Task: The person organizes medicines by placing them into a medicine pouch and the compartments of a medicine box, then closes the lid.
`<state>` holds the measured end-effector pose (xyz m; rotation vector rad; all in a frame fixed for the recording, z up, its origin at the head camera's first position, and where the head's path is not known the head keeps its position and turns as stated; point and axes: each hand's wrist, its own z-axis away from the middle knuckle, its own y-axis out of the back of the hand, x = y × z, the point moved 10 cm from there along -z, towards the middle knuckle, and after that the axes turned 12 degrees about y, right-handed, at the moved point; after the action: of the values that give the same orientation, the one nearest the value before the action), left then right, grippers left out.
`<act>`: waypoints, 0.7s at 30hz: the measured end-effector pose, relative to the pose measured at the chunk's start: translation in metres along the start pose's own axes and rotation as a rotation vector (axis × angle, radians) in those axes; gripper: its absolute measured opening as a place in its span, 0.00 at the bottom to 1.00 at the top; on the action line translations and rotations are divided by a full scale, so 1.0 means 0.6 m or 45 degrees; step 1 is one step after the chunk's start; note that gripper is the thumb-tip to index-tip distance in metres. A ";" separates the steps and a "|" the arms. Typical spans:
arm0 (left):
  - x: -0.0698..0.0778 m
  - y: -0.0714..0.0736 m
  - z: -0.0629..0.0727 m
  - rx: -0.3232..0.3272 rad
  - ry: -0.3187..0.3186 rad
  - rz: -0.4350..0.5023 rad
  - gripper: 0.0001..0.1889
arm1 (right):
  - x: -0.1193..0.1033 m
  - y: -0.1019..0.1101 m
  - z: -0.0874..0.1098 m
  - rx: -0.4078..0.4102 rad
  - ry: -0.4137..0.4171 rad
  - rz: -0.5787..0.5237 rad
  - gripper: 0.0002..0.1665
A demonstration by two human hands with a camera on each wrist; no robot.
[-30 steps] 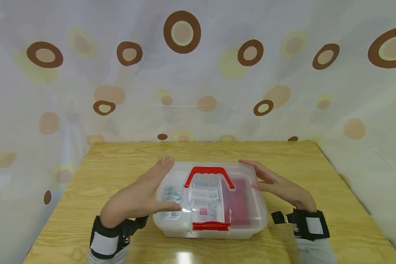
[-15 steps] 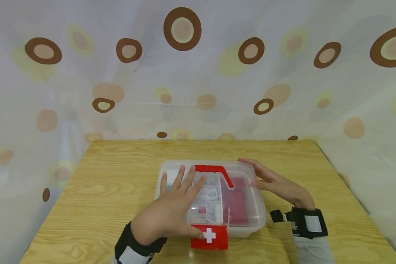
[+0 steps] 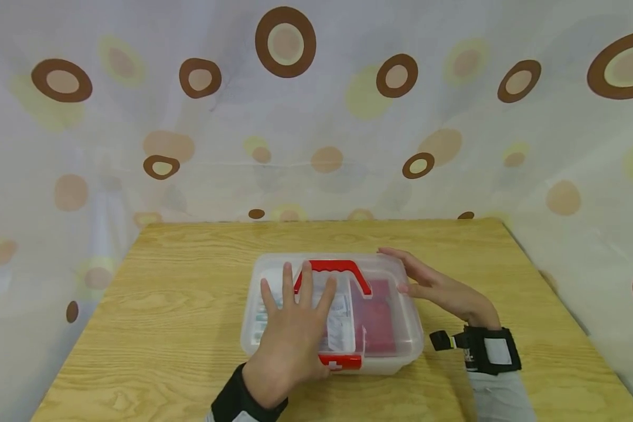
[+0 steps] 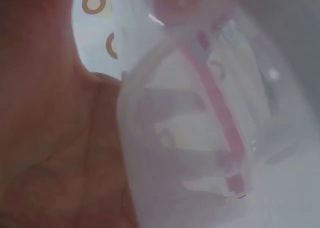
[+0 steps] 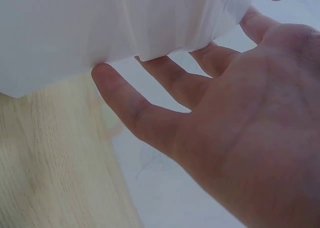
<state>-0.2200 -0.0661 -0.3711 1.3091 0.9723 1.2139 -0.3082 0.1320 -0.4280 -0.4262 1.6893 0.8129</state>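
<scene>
A clear plastic first-aid box (image 3: 414,343) with a red carrying handle (image 3: 356,271) sits on the table. White packets (image 3: 340,328) and a dark pink item (image 3: 375,322) show through its lid. My left hand (image 3: 294,337) spreads straight fingers over the lid, its thumb at the red front latch (image 3: 347,362), which has a white cross. The hand hides the latch's left end. With fingertips on the box's right side, my right hand (image 3: 448,296) stays extended. In the right wrist view, its fingers (image 5: 127,100) touch the whitish wall (image 5: 65,37).
The wooden table (image 3: 179,305) reaches around the box on all sides. Behind it hangs a pale curtain (image 3: 316,117) with brown and yellow spots. A black strap (image 3: 492,351) circles my right wrist.
My left hand has moved rightward from the box's left edge onto the lid. The red latch hung flipped outward half a second ago and now stands against the box front. My right hand stays put.
</scene>
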 end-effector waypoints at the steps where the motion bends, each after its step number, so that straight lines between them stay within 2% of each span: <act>1: 0.000 -0.001 -0.001 -0.001 -0.002 0.004 0.68 | 0.000 0.000 0.000 0.001 0.000 0.001 0.39; 8: 0.003 -0.003 -0.010 0.030 -0.007 0.007 0.67 | 0.005 0.007 -0.001 0.052 0.018 -0.013 0.40; 16: 0.002 -0.013 -0.013 0.101 -0.030 -0.064 0.69 | 0.010 0.004 -0.001 0.091 0.034 -0.073 0.41; 19: -0.004 -0.009 -0.021 0.153 -0.044 -0.056 0.69 | 0.011 0.007 -0.004 0.130 0.057 -0.037 0.40; 21: -0.007 -0.006 -0.030 0.193 -0.052 -0.044 0.68 | 0.011 0.014 -0.006 0.196 0.066 0.047 0.38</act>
<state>-0.2378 -0.0671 -0.3767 1.4245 1.0696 1.1002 -0.3178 0.1360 -0.4314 -0.3127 1.7982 0.6976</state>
